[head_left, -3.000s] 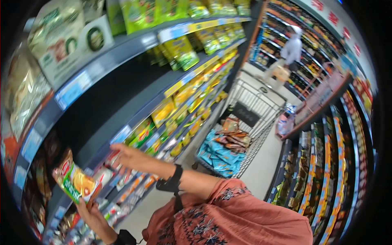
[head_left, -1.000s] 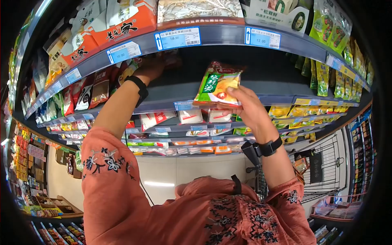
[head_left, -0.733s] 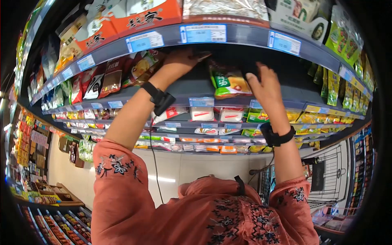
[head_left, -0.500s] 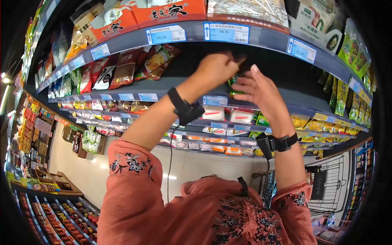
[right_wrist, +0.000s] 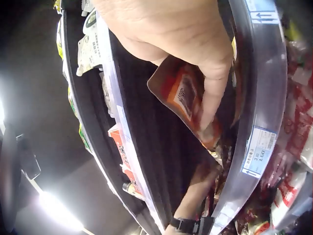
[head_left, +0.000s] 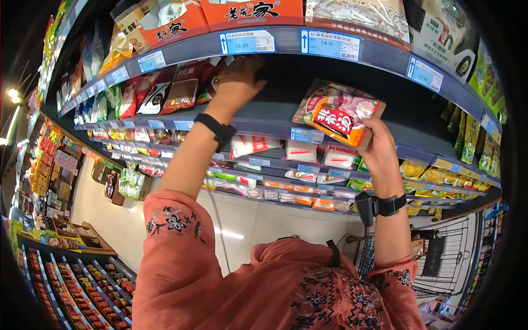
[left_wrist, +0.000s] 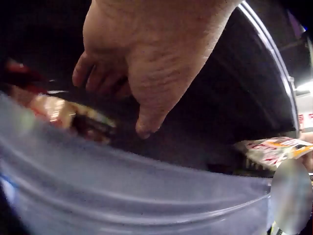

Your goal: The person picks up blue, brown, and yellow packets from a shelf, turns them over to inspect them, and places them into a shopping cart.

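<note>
My right hand (head_left: 379, 148) pinches a soup seasoning packet (head_left: 341, 113) by its right end, thumb on the printed face, above the shelf's front edge. It is brown and orange, with large white characters and a picture of meat. In the right wrist view, fingers lie over the back of the packet (right_wrist: 183, 93). My left hand (head_left: 239, 82) reaches under the upper shelf beside the row of standing packets (head_left: 181, 85). The left wrist view shows the left hand (left_wrist: 142, 54) with its thumb apart from loosely bent fingers, nothing held, above a blurred packet (left_wrist: 73, 115).
An upper shelf edge (head_left: 286, 47) with price tags runs over both hands, bearing red-orange boxes (head_left: 250, 14). Lower shelves hold white bags (head_left: 301, 151) and yellow packets (head_left: 418, 168). A wire shopping cart (head_left: 454, 253) stands at the lower right.
Half a second ago my left hand pinched a dark edge beside my spread right hand. Now the left hand has moved left to the packets, and the right hand holds the rib soup packet.
</note>
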A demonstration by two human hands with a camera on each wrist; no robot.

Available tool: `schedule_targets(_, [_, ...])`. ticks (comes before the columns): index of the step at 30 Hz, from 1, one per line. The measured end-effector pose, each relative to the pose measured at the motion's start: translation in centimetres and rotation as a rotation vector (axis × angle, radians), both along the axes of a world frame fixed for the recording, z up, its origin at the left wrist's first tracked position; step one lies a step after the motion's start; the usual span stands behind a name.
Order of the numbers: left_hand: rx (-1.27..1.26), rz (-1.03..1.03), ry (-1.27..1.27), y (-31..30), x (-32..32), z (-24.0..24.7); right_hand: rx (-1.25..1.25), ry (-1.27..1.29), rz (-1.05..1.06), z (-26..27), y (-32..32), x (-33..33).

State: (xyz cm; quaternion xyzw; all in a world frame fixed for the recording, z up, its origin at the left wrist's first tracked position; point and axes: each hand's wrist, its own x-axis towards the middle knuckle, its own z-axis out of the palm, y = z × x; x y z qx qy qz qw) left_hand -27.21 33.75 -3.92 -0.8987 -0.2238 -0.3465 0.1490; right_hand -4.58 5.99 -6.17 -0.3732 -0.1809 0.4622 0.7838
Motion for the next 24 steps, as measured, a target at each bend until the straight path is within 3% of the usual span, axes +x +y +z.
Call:
schedule_targets(3, [-0.114,0.343,0.129,7.7,-2.3,-4.0,0.052,0.039,0.022,-0.2,-1.2,0.1])
schedule_targets(6, [-0.263,0.38,0.099,5.0,-3.7,-2.1,0.054,0.068,0.031,-0.7,-2.3,-0.1])
schedule_targets(9, [-0.214,0.402,0.198,4.2,-3.6,-1.3,0.037,0.084,0.012,-0.9,-3.2,-0.6])
schedule_targets(12, [-0.197,0.468,0.18,7.1,-4.1,-1.7,0.051,0.086,0.014,-1.2,-4.2,-0.6])
schedule_targets(13, [-0.297,0.51,0.085,7.3,-4.3,-0.9,0.049,0.065,-0.006,-1.2,-4.5,-0.6])
schedule_targets(18, [-0.055,0.51,-0.07,12.8,-6.4,-1.7,0.03,0.084,-0.038,-0.6,-5.8,-1.0])
schedule_targets(24, [-0.089,0.389,0.04,9.4,-6.7,-0.6,-0.001,0.098,-0.028,-0.7,-6.4,-1.4])
